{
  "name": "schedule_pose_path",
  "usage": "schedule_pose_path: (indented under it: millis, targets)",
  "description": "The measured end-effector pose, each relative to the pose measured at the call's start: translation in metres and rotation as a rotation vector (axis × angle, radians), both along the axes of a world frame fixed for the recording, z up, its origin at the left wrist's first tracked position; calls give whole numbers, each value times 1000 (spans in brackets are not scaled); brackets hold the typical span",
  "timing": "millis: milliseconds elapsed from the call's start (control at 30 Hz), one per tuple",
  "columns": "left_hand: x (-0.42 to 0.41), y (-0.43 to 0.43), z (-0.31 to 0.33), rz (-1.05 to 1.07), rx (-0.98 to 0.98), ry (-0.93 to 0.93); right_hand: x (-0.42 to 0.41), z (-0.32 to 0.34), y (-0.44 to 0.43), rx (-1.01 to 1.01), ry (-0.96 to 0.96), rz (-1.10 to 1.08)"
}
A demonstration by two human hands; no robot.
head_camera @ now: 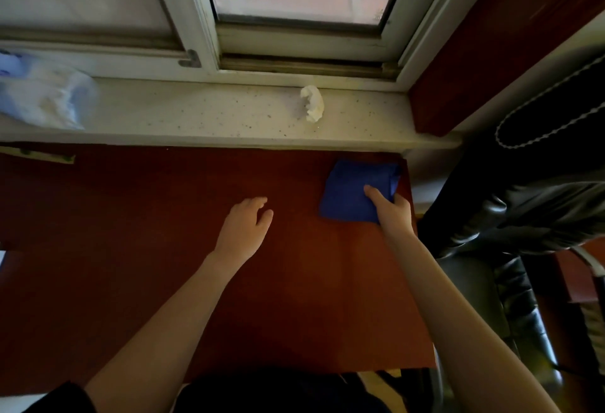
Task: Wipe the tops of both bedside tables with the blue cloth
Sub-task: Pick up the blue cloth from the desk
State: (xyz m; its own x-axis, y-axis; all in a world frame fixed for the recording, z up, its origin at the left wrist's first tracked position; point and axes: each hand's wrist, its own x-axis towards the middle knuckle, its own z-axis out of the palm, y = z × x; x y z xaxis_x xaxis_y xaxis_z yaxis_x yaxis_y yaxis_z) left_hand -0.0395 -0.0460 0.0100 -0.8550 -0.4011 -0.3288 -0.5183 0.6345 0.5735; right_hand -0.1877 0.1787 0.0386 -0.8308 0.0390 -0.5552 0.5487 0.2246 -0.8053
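On the far right corner of the red-brown table top (196,249), my right hand (394,213) has the blue cloth (350,190) under it. Fingers spread flat on top, index stretched forward, thumb side hooked at the cloth's right edge; pressing down, not pinching it up as far as I can tell. Cloth is folded to a rough square, lying flat, just beside the table's right edge and close to the windowsill (196,111). My left hand (245,226) sits mid-table, fingers loosely curled, palm down, holding nothing, well apart from the cloth. Whether it touches the wood, can't tell.

Step in hand, I judge: wiping this top, starting from the far right corner. To do it well: keep palm flat so the whole fold bears on the wood, sweep leftward in overlapping passes, far strip first, then nearer. Lift the left hand clear before the cloth reaches it. Watch the right edge, the cloth could slip off toward the black chair (523,216). Crumpled tissue (312,103) and plastic bag (42,95) sit on the sill, not the table; leave them.
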Motion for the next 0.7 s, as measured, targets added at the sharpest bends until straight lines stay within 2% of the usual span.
schedule_pose_path:
  millis: [200,300,500,700]
  targets:
    - [43,27,62,83,-9,244,67,60,16,-69,158,120]
    - [86,55,71,99,-9,296,111,87,44,-89,234,183]
    - [189,129,45,74,95,118,213,92,145,-145,202,99]
    - [239,207,31,-103,228,-30,326,60,264,-113,112,-194]
